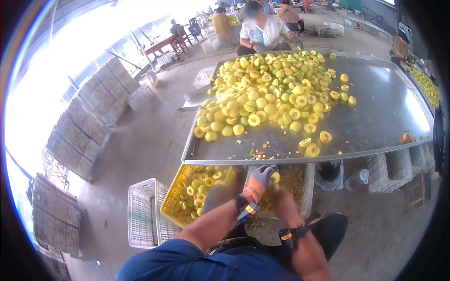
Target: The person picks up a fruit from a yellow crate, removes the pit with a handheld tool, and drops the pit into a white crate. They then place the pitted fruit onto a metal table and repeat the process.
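Note:
My left hand (pixel 259 181), in a grey and orange glove, is at the near edge of the metal table, above a crate. Its fingers are closed on a yellow peach half (pixel 275 177). Close below it is my bare right hand (pixel 283 200), smeared by motion, so its fingers and anything in them cannot be made out. A big pile of yellow-green peaches (pixel 262 96), many cut in half with pits showing, lies on the table (pixel 365 124). Under my hands, a white crate (pixel 308 189) holds brownish bits. The yellow crate (pixel 169 191) to the left contains peach halves.
A white crate (pixel 140 213) stands on the floor at left. Stacked crates (pixel 77 126) line the left side. Below the table's right side are a bag (pixel 329 174), a clear plastic container (pixel 358 179) and white crates (pixel 386 171). Across the table sits a person (pixel 262 30).

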`<control>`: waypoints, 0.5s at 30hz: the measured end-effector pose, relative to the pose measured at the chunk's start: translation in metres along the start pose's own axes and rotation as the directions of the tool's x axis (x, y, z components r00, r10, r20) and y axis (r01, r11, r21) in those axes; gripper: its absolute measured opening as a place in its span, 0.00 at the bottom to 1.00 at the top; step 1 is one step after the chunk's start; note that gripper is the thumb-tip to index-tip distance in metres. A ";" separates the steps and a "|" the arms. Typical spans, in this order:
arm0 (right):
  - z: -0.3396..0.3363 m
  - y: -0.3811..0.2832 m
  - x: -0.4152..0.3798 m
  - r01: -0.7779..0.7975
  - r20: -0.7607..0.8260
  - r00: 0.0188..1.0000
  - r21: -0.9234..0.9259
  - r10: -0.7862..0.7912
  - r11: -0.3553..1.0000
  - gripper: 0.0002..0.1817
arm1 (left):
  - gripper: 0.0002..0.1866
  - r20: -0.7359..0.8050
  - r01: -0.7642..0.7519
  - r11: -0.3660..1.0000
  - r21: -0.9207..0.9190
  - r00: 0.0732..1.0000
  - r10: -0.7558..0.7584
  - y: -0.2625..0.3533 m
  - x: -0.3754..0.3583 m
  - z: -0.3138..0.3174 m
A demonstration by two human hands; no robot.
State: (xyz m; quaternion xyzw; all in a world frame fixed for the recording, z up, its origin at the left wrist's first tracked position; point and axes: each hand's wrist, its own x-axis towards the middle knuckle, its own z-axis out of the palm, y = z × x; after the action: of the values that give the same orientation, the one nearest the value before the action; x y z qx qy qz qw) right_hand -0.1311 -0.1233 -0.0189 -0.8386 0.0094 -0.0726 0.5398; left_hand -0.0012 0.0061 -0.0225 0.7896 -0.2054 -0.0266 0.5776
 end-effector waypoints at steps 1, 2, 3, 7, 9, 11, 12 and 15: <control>0.004 0.007 -0.001 0.024 0.038 0.999 -0.022 -0.023 0.999 0.14 | 0.11 -0.072 -0.158 0.973 0.166 0.982 0.172 -0.022 -0.002 0.008; -0.003 -0.002 0.001 -0.010 0.089 0.996 0.058 0.005 0.998 0.15 | 0.09 -0.080 -0.065 0.989 0.133 0.994 0.076 -0.023 -0.003 0.010; -0.010 -0.011 0.002 -0.051 0.142 0.989 0.138 0.031 0.989 0.16 | 0.09 -0.070 -0.095 0.960 0.264 0.991 0.117 -0.023 -0.003 0.011; -0.008 -0.021 -0.002 -0.093 0.111 0.991 0.141 0.078 0.986 0.17 | 0.09 -0.072 0.152 0.932 0.329 0.988 -0.136 0.037 -0.011 0.009; -0.005 -0.011 -0.004 -0.019 0.125 0.992 0.176 -0.003 0.984 0.15 | 0.10 -0.083 0.254 0.949 0.187 0.967 -0.243 0.043 -0.012 0.011; -0.016 -0.025 -0.003 -0.127 0.226 0.972 0.247 0.070 0.961 0.13 | 0.15 -0.123 0.141 0.985 0.095 0.984 -0.129 0.027 -0.016 0.015; -0.034 -0.058 -0.004 -0.273 0.328 0.928 0.286 0.174 0.918 0.11 | 0.11 -0.061 -0.012 0.989 0.149 0.998 0.021 0.014 -0.015 0.011; -0.034 -0.058 -0.008 -0.458 0.505 0.836 0.422 0.217 0.782 0.09 | 0.21 0.136 -0.375 0.898 0.230 0.926 0.352 -0.016 -0.011 -0.001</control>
State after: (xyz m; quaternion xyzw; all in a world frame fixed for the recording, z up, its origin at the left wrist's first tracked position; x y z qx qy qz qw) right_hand -0.1471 -0.1293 0.0472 -0.6360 0.0239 0.2145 0.7409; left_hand -0.0065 0.0154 -0.0390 0.8020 -0.3772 0.0722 0.4575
